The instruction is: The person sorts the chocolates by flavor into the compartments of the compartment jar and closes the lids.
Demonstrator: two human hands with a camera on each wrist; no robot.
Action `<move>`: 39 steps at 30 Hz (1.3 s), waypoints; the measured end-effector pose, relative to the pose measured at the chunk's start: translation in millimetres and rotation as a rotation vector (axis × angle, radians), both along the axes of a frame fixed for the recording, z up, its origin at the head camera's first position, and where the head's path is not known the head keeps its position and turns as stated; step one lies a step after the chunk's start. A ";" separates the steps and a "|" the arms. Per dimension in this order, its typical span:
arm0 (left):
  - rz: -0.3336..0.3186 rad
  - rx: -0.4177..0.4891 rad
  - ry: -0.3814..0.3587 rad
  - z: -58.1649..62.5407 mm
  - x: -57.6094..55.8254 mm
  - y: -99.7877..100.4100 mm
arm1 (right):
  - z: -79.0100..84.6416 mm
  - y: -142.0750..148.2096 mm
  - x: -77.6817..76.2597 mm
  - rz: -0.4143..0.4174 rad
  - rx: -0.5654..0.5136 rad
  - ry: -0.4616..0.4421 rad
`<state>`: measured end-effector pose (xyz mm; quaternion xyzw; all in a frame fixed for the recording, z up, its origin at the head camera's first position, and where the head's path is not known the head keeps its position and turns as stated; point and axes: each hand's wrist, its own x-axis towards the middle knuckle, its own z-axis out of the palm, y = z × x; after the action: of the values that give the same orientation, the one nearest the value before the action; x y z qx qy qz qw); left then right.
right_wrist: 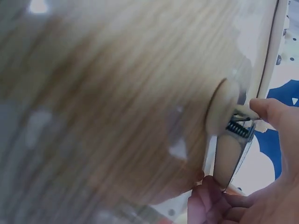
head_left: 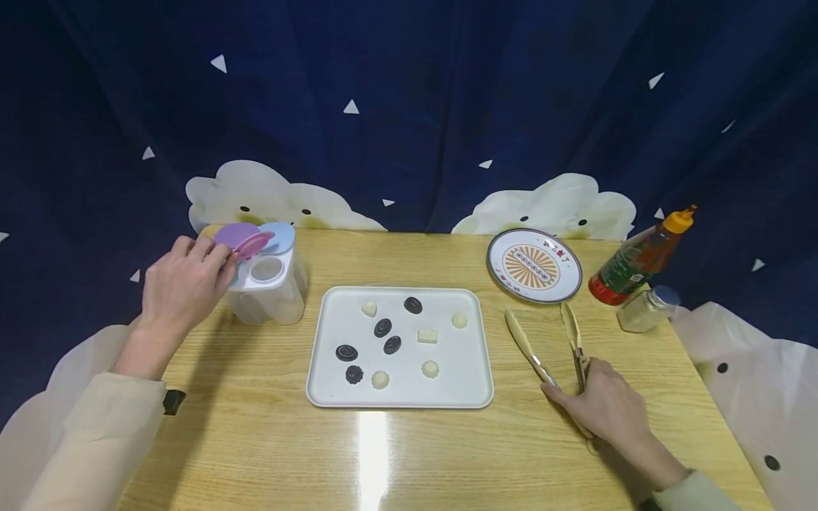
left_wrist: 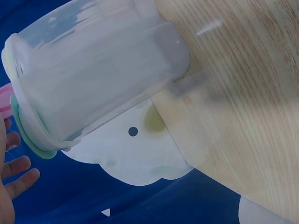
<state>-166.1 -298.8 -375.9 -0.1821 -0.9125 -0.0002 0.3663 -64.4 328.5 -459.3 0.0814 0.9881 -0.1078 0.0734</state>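
At the left, my left hand (head_left: 185, 284) reaches over a translucent storage box (head_left: 271, 301) and pinches its raised pink lid (head_left: 253, 245). Below that lid a round opening (head_left: 266, 268) shows; purple (head_left: 235, 234) and light blue (head_left: 279, 238) lids lie behind. In the left wrist view, the fingers (left_wrist: 18, 175) spread beside the box's green lid edge (left_wrist: 28, 130). My right hand (head_left: 607, 404) grips metal tongs (head_left: 581, 365), whose beige tips stand apart over the table. Dark chocolates (head_left: 383, 327) and white chocolates (head_left: 427, 336) lie scattered on a white tray (head_left: 399, 399).
Behind the tongs lies a round patterned plate (head_left: 562, 285). A red sauce bottle (head_left: 633, 259) with a yellow cap and a small glass jar (head_left: 645, 310) stand at the right. Wooden table (head_left: 268, 440) surface extends in front of the tray; a dark blue curtain (head_left: 409, 92) hangs behind.
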 end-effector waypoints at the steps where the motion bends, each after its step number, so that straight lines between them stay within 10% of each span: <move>1: -0.001 0.000 0.000 -0.2 0.1 0.0 | 0.7 1.5 0.3 0.000 -0.002 -0.006; 22: 0.022 0.007 -0.032 0.4 2.8 1.9 | 37.1 13.0 14.4 0.113 -0.065 0.250; 39: 0.017 0.011 -0.042 0.3 2.9 1.0 | 62.4 -23.0 -17.2 0.392 -0.010 0.391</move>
<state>-163.1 -297.8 -375.6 -0.1723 -0.9215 -0.0060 0.3481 -81.6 305.4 -396.9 -0.1342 0.9798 -0.1103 -0.0986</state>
